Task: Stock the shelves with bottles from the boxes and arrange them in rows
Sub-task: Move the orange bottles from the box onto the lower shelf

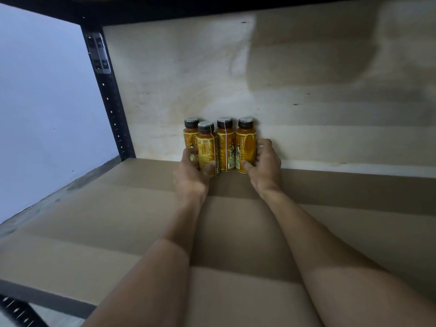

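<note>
Count, shelf bay: 4 bottles [225, 147], 2 hands.

Bottles: qty 4, one kind only, amber w/ yellow labels, in a group at mid-frame. Caps [224, 122]: qty 4, dark, 1 per bottle. Hands: qty 2, left hand [192, 173] and right hand [266, 164], both centre frame; bare forearms [179, 232], qty 2, entering from bottom edge. Bottles under grip: 2 by left hand, 1 by right hand; 1 appears untouched. Shelf board [118, 220]: qty 1, brown, lower half of frame. Back panel [188, 67]: qty 1, pale wood, upper centre. Post [113, 109]: qty 1, black, perforated, upper left. Bracket [100, 53]: qty 1, grey, on post. Top beam [165, 10]: qty 1, black, top edge.
</note>
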